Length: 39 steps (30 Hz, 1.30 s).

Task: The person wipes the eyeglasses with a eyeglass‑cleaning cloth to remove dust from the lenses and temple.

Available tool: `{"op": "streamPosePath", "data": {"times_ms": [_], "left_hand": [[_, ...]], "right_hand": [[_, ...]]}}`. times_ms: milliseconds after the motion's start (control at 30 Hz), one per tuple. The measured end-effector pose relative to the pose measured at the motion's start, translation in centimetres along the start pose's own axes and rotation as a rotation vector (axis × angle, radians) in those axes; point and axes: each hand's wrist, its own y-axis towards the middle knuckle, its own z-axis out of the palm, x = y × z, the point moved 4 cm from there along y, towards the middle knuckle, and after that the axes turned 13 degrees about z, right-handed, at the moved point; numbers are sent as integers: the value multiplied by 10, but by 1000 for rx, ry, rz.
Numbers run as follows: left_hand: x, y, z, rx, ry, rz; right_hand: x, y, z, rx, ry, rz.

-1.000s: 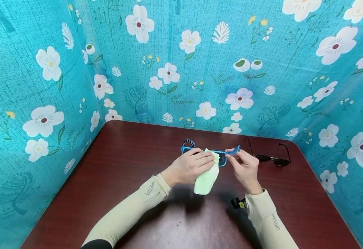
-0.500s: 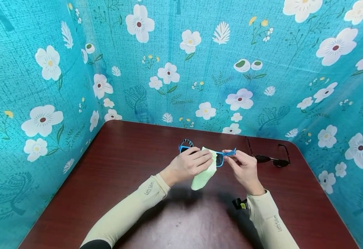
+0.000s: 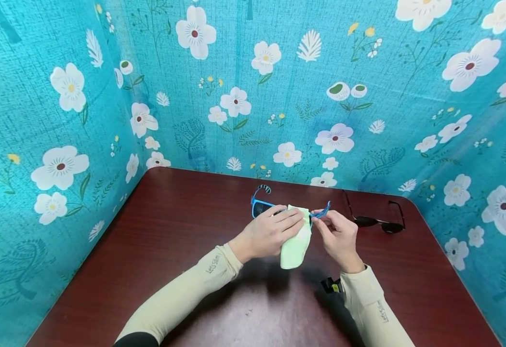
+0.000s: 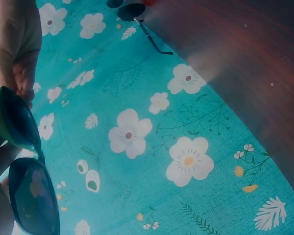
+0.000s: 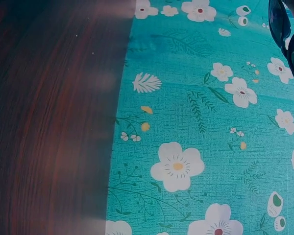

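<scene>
Blue-framed sunglasses (image 3: 259, 208) with dark lenses are held up over the table between both hands. My left hand (image 3: 274, 232) pinches a pale green cloth (image 3: 295, 248) around the lens nearer the right hand, and the cloth's lower end hangs down. My right hand (image 3: 339, 236) pinches the frame at its right hinge, beside the blue right temple. The left temple, with a striped tip, points away to the back. In the left wrist view both dark lenses (image 4: 34, 196) show at the left edge; in the right wrist view the sunglasses (image 5: 279, 24) show only at the top right corner.
A second pair of sunglasses (image 3: 379, 222), dark with thin temples, lies on the brown table (image 3: 183, 217) behind and right of the right hand. A black strap piece (image 3: 332, 285) sticks out at the right wrist. Blue flowered cloth (image 3: 235, 72) hangs around the table.
My left hand and the cloth shift slightly left, then back right along the lens. The sunglasses tilt, so more of the left lens shows now. The right hand stays at the hinge.
</scene>
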Motion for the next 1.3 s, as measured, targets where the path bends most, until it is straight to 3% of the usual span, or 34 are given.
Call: {"op": "streamPosePath", "data": {"times_ms": [167, 333, 533, 867, 1300], "left_hand": [[0, 0, -7, -1, -45, 20], [0, 2, -6, 0, -73, -22], [-2, 4, -2, 6, -38, -39], [-5, 5, 2, 76, -42, 0], [-8, 4, -11, 44, -111, 101]], "right_hand": [[0, 1, -4, -14, -14, 18], [0, 1, -4, -7, 2, 24], [1, -1, -2, -8, 27, 14], [1, -3, 1, -9, 51, -4], [-1, -1, -5, -21, 55, 44]]}}
